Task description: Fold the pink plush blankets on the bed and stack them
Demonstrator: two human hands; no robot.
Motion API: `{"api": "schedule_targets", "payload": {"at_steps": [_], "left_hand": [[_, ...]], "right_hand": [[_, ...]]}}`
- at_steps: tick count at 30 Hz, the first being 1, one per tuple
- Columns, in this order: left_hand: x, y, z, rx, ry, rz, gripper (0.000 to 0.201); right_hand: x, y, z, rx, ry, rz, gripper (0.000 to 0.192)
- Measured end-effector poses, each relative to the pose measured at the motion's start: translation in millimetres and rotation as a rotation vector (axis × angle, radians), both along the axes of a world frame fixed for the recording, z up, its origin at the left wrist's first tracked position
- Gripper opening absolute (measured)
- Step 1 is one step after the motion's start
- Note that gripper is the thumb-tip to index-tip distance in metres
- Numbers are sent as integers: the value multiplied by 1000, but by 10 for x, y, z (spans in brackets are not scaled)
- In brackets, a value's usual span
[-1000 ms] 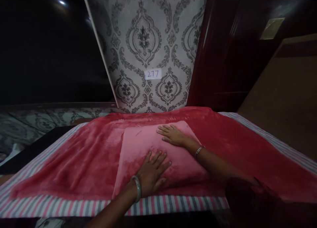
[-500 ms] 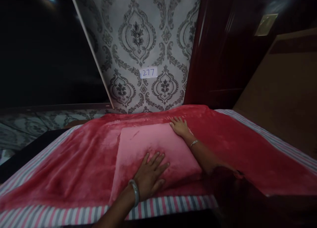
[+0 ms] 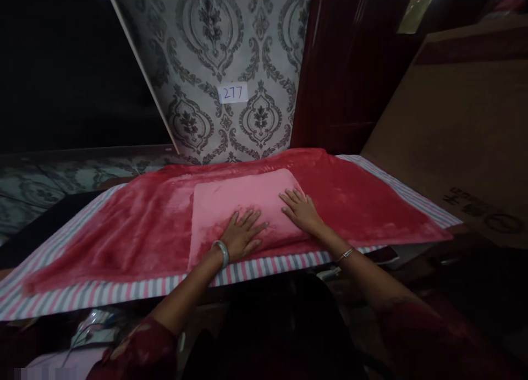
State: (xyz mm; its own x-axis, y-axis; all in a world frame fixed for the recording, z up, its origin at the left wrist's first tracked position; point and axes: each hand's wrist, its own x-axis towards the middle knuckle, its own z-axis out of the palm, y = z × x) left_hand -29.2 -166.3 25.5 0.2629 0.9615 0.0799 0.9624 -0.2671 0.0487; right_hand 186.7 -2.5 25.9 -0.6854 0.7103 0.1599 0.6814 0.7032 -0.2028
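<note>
Folded pale-pink plush cloth [image 3: 243, 204] lies on the darker red fleece blanket [image 3: 136, 226] over the striped bench [image 3: 124, 289], pinned flat under my left hand [image 3: 243, 234] and right hand [image 3: 301, 209], both fully spread, gripping nothing.

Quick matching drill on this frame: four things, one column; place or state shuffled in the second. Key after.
1. left hand
2. right hand
3. paper label
4. striped sheet

A. on the patterned wall, reads 277
B. flat on the pink folded cloth, near its front edge
C. under the red blanket, showing along its front
D. flat on the pink folded cloth, at its right side

Pairs: 1-B, 2-D, 3-A, 4-C
</note>
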Motion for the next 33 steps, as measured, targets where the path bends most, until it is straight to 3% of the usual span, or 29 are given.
{"api": "schedule_targets", "payload": {"at_steps": [3, 6, 12, 16, 19, 21, 23, 27, 30, 33], "left_hand": [[32, 5, 122, -56, -51, 13, 55], [169, -5, 191, -13, -84, 66, 51], [465, -25, 86, -28, 18, 120, 67], [324, -126, 151, -24, -44, 150, 57], [-1, -349, 177, 140, -137, 426, 52], [-267, -523, 131, 291, -301, 648, 57], [-492, -665, 60, 389, -611, 772, 64], [-609, -793, 16, 457, -1192, 1002, 66], [-494, -804, 108, 378, -1415, 1012, 53], [-430, -803, 240, 259, -1508, 924, 35]], "right_hand": [[53, -157, 1, 38, 40, -68, 55], [101, -311, -36, 124, 95, -41, 56], [204, -449, -268, 131, 101, -44, 52], [210, -388, -370, 159, 167, -43, 50], [255, -251, -518, 118, 326, -98, 51], [314, -129, -644, 51, 502, -151, 55], [384, -10, -737, -60, 650, -210, 59], [498, 174, -711, -364, 757, -274, 63], [520, 236, -597, -549, 844, -234, 65], [480, 220, -520, -637, 910, -179, 61]]}}
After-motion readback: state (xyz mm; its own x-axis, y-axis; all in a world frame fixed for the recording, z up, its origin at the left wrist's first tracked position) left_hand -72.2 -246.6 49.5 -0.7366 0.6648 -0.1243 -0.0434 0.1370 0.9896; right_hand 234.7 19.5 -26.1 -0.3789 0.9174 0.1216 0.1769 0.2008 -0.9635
